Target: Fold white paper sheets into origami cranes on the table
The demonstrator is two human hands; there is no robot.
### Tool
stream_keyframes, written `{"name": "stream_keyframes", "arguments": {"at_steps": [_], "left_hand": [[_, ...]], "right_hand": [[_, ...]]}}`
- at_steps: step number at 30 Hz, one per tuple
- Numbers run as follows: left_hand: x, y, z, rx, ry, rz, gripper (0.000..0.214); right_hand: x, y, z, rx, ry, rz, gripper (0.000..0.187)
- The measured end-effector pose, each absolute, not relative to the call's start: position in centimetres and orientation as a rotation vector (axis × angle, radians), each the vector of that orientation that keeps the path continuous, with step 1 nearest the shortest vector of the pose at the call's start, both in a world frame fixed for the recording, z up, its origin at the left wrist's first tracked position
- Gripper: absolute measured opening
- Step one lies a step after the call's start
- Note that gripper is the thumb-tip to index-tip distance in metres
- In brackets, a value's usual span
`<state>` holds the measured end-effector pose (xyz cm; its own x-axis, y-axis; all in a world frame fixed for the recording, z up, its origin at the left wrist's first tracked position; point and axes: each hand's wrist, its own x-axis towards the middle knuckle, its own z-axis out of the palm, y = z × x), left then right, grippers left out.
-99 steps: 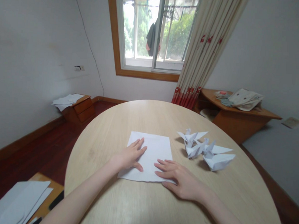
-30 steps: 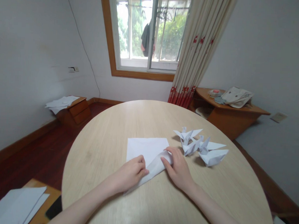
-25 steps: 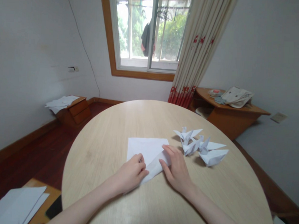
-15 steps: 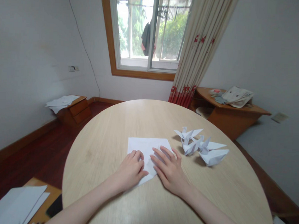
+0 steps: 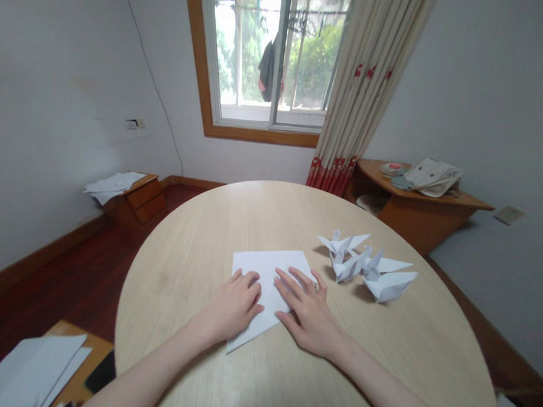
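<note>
A sheet of white paper (image 5: 268, 265) lies on the round wooden table (image 5: 197, 236), its lower edge slanting up to the right. My left hand (image 5: 238, 304) rests on the sheet's left side, fingers bent and apart, thumb pointing right. On its right side my right hand (image 5: 305, 308) lies with fingers spread and pressing on the paper. Neither hand grasps the sheet. To the right of my right hand stand several folded paper cranes (image 5: 388, 285), close together.
White sheets (image 5: 26, 367) lie on a low wooden surface at the lower left, beside a dark object (image 5: 100, 372). A small cabinet (image 5: 137, 199) with papers stands at the far left. A corner desk (image 5: 425, 214) holds a cloth bag (image 5: 434, 177) at the right.
My left hand has shifted slightly left and up, uncovering more of the paper's lower left corner. My right hand stays nearly in place on the sheet. The cranes have not moved.
</note>
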<state>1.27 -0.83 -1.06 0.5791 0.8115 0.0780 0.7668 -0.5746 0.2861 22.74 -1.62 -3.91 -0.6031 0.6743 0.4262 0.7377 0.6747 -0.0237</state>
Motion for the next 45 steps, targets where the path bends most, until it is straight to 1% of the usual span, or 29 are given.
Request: {"name": "stream_keyframes", "arguments": {"at_steps": [9, 14, 18, 22, 25, 28, 32, 38, 45], "left_hand": [[1.7, -1.3, 0.2, 2.696, 1.42, 0.136, 0.024], [1.9, -1.4, 0.1, 2.736, 1.467, 0.142, 0.029], [1.8, -1.6, -0.1, 2.77, 1.478, 0.184, 0.038], [1.9, -1.6, -0.3, 2.793, 1.45, 0.224, 0.043], [2.1, -1.6, -0.8, 2.791, 1.372, 0.265, 0.039], [2.2, -1.5, -1.3, 2.723, 1.275, 0.322, 0.035], [2.0, -1.3, -1.5, 2.546, 1.227, 0.296, 0.042], [1.3, -1.0, -1.3, 2.473, 1.242, 0.126, 0.052], [0.9, -0.5, -2.0, 2.489, 1.163, 0.133, 0.048]], "right_hand": [[22.9, -1.5, -3.9, -1.109, -2.488, -0.255, 0.044], [23.0, -1.2, -4.2, -1.109, -2.458, -0.313, 0.041], [23.2, -0.9, -4.5, -1.142, -2.435, -0.376, 0.038], [23.3, -0.6, -4.9, -1.205, -2.41, -0.401, 0.039], [23.2, -0.4, -5.3, -1.237, -2.388, -0.397, 0.042], [23.3, -0.2, -5.6, -1.261, -2.357, -0.377, 0.052], [23.3, 0.1, -6.0, -1.309, -2.316, -0.341, 0.063], [23.3, 0.2, -6.5, -1.428, -2.255, -0.266, 0.061], [23.1, 0.0, -7.1, -1.566, -2.264, -0.036, 0.069]]}}
